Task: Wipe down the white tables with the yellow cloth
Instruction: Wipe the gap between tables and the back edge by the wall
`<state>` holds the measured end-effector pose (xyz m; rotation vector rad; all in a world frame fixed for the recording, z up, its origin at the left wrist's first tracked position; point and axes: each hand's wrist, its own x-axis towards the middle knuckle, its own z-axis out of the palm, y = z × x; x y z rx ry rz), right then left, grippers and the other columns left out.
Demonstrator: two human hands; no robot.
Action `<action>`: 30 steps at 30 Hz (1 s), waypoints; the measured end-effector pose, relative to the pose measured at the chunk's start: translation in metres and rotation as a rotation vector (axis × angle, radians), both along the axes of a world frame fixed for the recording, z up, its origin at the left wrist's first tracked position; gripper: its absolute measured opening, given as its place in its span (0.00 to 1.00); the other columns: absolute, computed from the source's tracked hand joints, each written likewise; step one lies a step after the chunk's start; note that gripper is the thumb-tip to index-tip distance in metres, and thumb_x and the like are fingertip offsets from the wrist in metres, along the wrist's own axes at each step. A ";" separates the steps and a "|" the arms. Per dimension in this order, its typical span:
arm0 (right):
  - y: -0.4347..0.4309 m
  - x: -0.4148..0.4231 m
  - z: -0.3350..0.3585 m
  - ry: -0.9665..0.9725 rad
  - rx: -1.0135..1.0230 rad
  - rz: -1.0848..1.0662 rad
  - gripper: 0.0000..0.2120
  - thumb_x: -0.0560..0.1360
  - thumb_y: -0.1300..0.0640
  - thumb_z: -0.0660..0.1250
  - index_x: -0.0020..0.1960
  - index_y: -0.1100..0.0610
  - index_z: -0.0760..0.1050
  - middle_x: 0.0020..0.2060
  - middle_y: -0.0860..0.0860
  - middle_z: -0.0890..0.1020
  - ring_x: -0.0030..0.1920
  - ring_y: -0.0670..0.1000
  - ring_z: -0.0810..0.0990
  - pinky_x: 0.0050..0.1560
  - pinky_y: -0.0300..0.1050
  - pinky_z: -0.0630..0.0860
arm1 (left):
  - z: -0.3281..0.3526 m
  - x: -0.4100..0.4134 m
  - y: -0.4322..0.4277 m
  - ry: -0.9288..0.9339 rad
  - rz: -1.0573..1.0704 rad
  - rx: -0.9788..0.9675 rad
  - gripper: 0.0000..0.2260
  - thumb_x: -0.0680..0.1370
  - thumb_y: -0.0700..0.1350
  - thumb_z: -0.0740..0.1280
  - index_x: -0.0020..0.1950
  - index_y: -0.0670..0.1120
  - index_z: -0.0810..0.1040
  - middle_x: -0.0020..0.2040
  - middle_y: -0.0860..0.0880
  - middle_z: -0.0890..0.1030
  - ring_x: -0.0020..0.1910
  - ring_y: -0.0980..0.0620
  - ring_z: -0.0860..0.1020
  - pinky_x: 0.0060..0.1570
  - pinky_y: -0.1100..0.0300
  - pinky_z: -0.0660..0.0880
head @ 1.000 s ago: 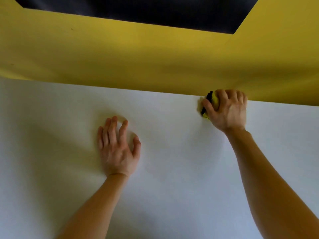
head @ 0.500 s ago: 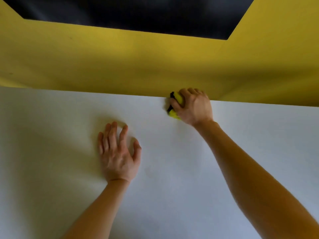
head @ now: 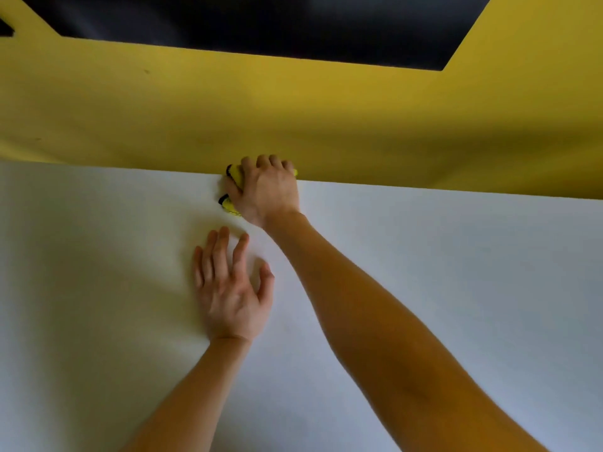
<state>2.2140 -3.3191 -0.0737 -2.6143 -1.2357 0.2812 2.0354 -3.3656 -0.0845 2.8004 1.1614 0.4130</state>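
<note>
The yellow cloth [head: 235, 177] is clenched in the right hand [head: 269, 190] at the white table's [head: 456, 288] far edge, beyond the flattened left hand [head: 230, 298].

Table [head: 424, 288] plain white. Cloth [head: 235, 173] bright yellow w/ black edging. Panel [head: 293, 109] behind: plain mustard yellow. Gap [head: 261, 24] above: black, faint grey streaks.

A bunched, black-trimmed yellow cloth [head: 235, 175] is lying under the right grip [head: 267, 190] on the white bench [head: 456, 288], at its far edge.

cloth [head: 235, 177] on table [head: 456, 272], left hand [head: 231, 295] (nearer)
</note>
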 end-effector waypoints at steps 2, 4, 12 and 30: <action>-0.040 0.024 -0.007 0.017 0.095 -0.025 0.24 0.82 0.35 0.60 0.55 0.54 0.81 0.51 0.57 0.84 0.57 0.63 0.81 0.59 0.56 0.72 | -0.001 0.000 0.000 0.004 -0.001 -0.002 0.24 0.83 0.52 0.65 0.77 0.43 0.76 0.81 0.37 0.71 0.82 0.35 0.67 0.82 0.36 0.60; -0.105 0.064 -0.015 -0.024 0.117 -0.146 0.23 0.79 0.36 0.61 0.50 0.55 0.81 0.47 0.59 0.85 0.53 0.64 0.82 0.56 0.57 0.74 | 0.000 -0.002 0.000 0.006 -0.006 -0.005 0.24 0.83 0.52 0.66 0.77 0.44 0.76 0.81 0.38 0.71 0.82 0.35 0.67 0.82 0.35 0.60; -0.247 0.138 -0.012 -0.169 -0.023 -0.478 0.22 0.82 0.41 0.59 0.46 0.58 0.80 0.44 0.62 0.83 0.50 0.67 0.80 0.57 0.60 0.73 | -0.002 -0.004 0.001 -0.062 -0.143 0.005 0.20 0.87 0.48 0.65 0.80 0.53 0.76 0.79 0.38 0.72 0.80 0.34 0.70 0.80 0.31 0.61; -0.399 0.242 -0.013 -0.099 0.079 -0.320 0.22 0.82 0.37 0.62 0.45 0.55 0.77 0.40 0.57 0.81 0.46 0.66 0.80 0.53 0.57 0.73 | 0.006 0.111 -0.183 -0.007 -0.247 -0.081 0.23 0.84 0.53 0.68 0.80 0.51 0.76 0.81 0.39 0.71 0.81 0.34 0.68 0.79 0.31 0.62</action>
